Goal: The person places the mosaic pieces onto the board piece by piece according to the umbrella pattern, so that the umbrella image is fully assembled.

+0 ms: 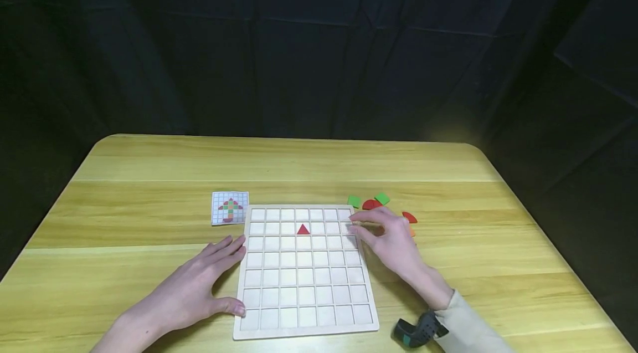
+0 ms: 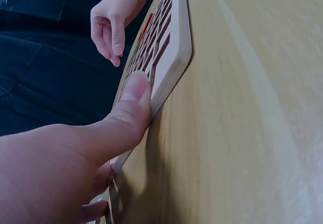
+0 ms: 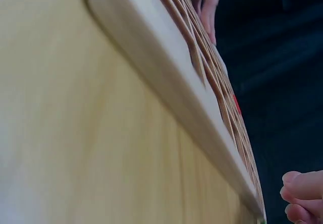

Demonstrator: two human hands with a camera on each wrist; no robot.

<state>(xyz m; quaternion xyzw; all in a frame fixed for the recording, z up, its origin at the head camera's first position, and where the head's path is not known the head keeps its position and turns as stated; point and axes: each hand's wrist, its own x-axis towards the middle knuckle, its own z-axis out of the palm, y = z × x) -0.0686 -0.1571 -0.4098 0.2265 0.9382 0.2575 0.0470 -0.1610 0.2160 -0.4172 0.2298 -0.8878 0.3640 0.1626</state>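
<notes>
A pale wooden grid board [image 1: 288, 289] lies on the table, with a red triangle [image 1: 303, 229] in one cell near its far side. My left hand [image 1: 191, 286] rests along the board's left edge, fingers fairly straight. In the left wrist view its thumb [image 2: 132, 95] presses the board's rim near a corner. Above the board's far right edge is my right hand [image 1: 391, 239], thumb and forefinger slightly apart. Nothing shows between them; in the right wrist view only its fingertips [image 3: 303, 188] appear.
Beyond the board's far right corner lie green squares [image 1: 382, 198], red curved pieces [image 1: 410, 217] and an orange piece [image 1: 412, 231], partly behind my right hand. A pattern card [image 1: 219, 214] sits at the far left corner. Black cloth [image 1: 299, 65] hangs behind the table.
</notes>
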